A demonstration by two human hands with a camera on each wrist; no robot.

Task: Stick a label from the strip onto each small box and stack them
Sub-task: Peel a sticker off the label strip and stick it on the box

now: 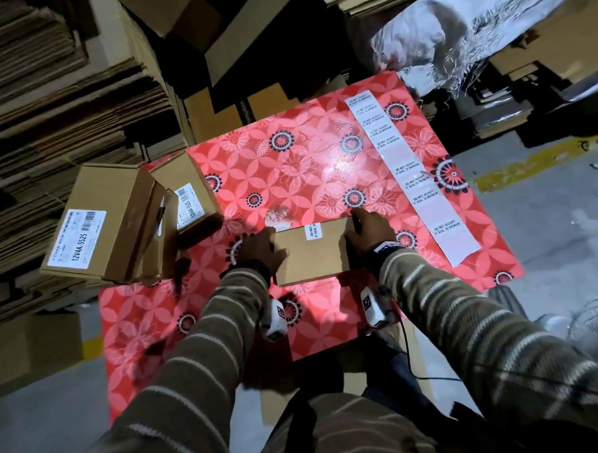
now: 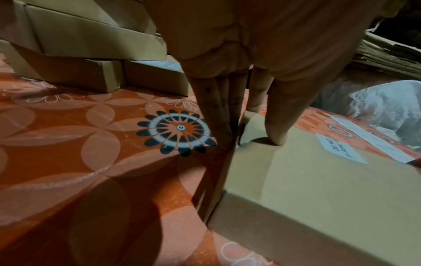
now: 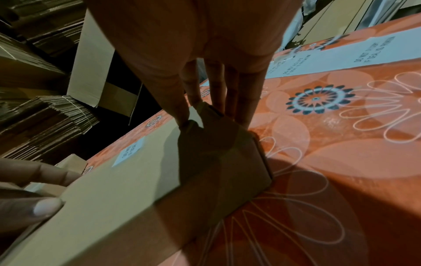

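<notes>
A small brown box (image 1: pixel 312 253) lies flat on the red floral table cover (image 1: pixel 288 165), with a white seal label (image 1: pixel 313 232) stuck at its far edge. My left hand (image 1: pixel 274 248) grips the box's left end, thumb on top (image 2: pixel 276 136) and fingers down the side. My right hand (image 1: pixel 354 229) grips the right end the same way, fingers (image 3: pixel 241 111) along the side wall. The label strip (image 1: pixel 412 177) lies on the cover to the right, several labels left on it. Other small boxes (image 1: pixel 112 220) with barcode labels are piled at the left.
Stacks of flattened cardboard (image 1: pixel 45 100) rise at the left and back. Crumpled clear plastic (image 1: pixel 453 31) lies beyond the table's far right corner. Grey floor with a yellow line (image 1: pixel 528 171) runs along the right edge of the table.
</notes>
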